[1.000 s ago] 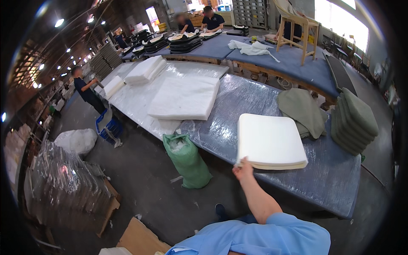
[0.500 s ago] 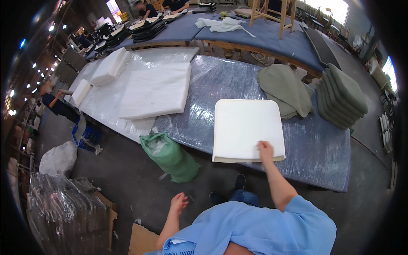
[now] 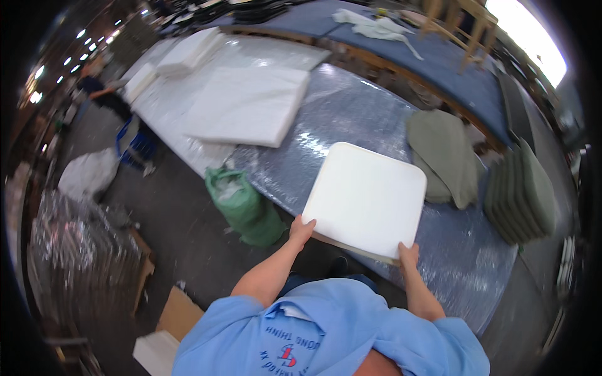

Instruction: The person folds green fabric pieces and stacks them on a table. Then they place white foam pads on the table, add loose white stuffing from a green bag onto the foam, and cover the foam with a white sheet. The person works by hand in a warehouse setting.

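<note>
A square white foam cushion pad (image 3: 367,197) with rounded corners lies at the near edge of a long table covered in shiny plastic wrap (image 3: 351,119). My left hand (image 3: 301,230) grips its near left corner. My right hand (image 3: 408,255) holds the near right corner. The pad's near edge sticks out past the table edge, with a thin board showing beneath it.
Loose olive fabric covers (image 3: 444,156) and a stack of olive cushions (image 3: 520,191) sit to the right on the table. Large white foam sheets (image 3: 248,103) lie at the far left. A green sack (image 3: 241,203) stands on the floor by the table. Wrapped bundles (image 3: 75,250) stand left.
My left hand has come up from below and taken the pad's left corner. My right hand slid from the pad's top to its near right corner. The pad now sits closer to me.
</note>
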{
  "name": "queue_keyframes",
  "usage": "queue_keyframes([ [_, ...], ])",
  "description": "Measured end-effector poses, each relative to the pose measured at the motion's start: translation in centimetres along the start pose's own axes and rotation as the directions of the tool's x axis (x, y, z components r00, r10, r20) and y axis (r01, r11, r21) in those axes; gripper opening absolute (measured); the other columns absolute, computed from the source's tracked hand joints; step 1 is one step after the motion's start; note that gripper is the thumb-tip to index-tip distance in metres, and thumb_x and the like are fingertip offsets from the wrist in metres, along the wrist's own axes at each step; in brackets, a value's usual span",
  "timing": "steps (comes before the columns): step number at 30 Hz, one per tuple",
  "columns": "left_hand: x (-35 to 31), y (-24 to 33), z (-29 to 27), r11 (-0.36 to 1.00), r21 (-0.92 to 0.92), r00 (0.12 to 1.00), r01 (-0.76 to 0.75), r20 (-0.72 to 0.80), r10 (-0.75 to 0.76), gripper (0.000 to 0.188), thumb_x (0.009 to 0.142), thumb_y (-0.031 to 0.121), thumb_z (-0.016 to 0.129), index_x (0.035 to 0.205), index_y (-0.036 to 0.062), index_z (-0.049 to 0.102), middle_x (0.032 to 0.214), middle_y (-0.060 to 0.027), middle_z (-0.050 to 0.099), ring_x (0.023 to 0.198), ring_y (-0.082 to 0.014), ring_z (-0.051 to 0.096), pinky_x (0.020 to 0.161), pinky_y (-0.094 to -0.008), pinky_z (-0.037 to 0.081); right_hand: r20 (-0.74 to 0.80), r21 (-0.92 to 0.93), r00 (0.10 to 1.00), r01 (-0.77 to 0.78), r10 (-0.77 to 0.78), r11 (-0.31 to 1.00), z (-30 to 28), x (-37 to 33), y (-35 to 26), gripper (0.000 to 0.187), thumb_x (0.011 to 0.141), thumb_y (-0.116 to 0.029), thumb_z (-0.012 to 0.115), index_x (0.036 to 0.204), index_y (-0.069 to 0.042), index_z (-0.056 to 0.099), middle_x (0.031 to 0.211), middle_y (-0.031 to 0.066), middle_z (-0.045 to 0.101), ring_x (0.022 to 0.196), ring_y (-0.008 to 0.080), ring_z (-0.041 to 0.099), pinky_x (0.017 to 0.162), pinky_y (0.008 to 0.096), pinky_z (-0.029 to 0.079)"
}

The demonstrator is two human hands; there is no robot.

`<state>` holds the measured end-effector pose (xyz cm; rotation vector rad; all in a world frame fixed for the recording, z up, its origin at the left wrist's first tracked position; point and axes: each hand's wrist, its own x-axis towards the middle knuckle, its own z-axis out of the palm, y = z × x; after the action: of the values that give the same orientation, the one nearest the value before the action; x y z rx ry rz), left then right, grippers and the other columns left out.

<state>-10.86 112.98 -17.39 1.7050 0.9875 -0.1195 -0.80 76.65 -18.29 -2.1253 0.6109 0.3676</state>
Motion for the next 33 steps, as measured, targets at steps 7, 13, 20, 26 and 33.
queue_keyframes([
  [7, 3.3, 1.5, -5.6, 0.988, 0.045, 0.975, -0.145, -0.165, 0.15, 0.061, 0.092, 0.035, 0.07, 0.144, 0.0058, 0.056, 0.137, -0.0186, 0.063, 0.129, -0.0322, 0.058, 0.108, -0.0409, 0.044, 0.333, 0.039, 0.942, 0.034, -0.045, 0.999, 1.7, -1.1, 6.9, 0.04, 0.093, -0.014, 0.075, 0.124, -0.001, 0.053, 0.105, 0.0185, 0.065, 0.09, 0.0261, 0.067, 0.071, 0.0428, 0.059],
  [13, 1.2, -3.9, -8.5, 0.93, -0.365, 0.994, 0.042, -0.077, -0.075, 0.052, 0.097, 0.023, 0.066, 0.146, 0.0071, 0.055, 0.124, -0.006, 0.068, 0.086, -0.0137, 0.067, 0.074, -0.0261, 0.053, 0.164, -0.475, 0.939, 0.343, -0.302, 0.81, 2.0, -1.8, -0.7, 0.047, 0.089, -0.017, 0.075, 0.129, 0.001, 0.057, 0.128, 0.0224, 0.06, 0.112, 0.0361, 0.061, 0.097, 0.0446, 0.051],
  [20, 5.4, -8.9, -18.3, 0.996, -0.061, 0.942, 0.068, -0.326, -0.084, 0.035, 0.095, 0.028, 0.063, 0.124, 0.0096, 0.071, 0.099, -0.0137, 0.075, 0.096, -0.0272, 0.073, 0.086, -0.0399, 0.056, 0.354, -0.319, 0.699, 0.714, -0.621, 0.623, 10.3, -1.7, -13.9, 0.063, 0.087, -0.018, 0.075, 0.144, -0.004, 0.051, 0.144, 0.0282, 0.049, 0.136, 0.043, 0.047, 0.115, 0.0472, 0.039],
  [26, 16.5, -7.1, -27.4, 0.974, 0.199, 0.867, 0.11, -0.498, 0.005, 0.034, 0.097, 0.027, 0.059, 0.125, 0.0101, 0.069, 0.119, -0.0164, 0.072, 0.111, -0.0391, 0.067, 0.092, -0.0475, 0.054, 0.514, -0.702, 0.842, 0.522, -0.162, 0.485, 26.9, -5.9, -21.9, 0.099, 0.088, -0.053, 0.071, 0.163, -0.011, 0.023, 0.164, 0.0363, 0.014, 0.148, 0.0613, 0.019, 0.118, 0.0616, 0.03],
  [33, 22.6, -7.0, -31.2, 0.682, 0.592, 0.903, 0.429, -0.273, -0.331, 0.034, 0.093, 0.023, 0.064, 0.126, 0.0148, 0.07, 0.121, -0.0126, 0.073, 0.116, -0.0352, 0.067, 0.096, -0.0468, 0.055, 0.497, -0.779, 0.853, 0.52, -0.16, 0.352, 28.1, -7.2, -22.5, 0.107, 0.088, -0.057, 0.071, 0.166, -0.013, 0.012, 0.165, 0.0364, 0.007, 0.149, 0.0616, 0.015, 0.118, 0.0627, 0.028],
])
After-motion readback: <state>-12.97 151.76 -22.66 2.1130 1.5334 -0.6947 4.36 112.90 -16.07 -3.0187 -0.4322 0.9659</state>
